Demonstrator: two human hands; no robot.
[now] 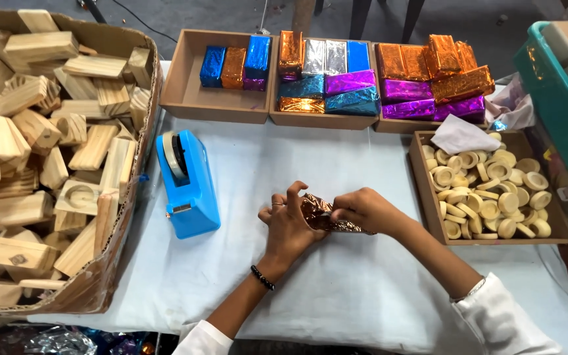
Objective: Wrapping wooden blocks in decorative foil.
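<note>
Copper foil (323, 217) wraps a small block pinched between both hands, just right of the blue tape dispenser (189, 187). Left hand (288, 227) grips with fingers curled and splayed; right hand (363, 210) pinches the foil's edge tight.

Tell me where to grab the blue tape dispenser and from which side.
Grip the blue tape dispenser across its long flat flanks at mid-body, coming from above. It lies lengthwise, the tape roll at the far end and the cutter at the near end; avoid both.

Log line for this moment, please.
left hand: holds foil-wrapped block | right hand: pinches foil | tape dispenser: left of hands | table
</note>
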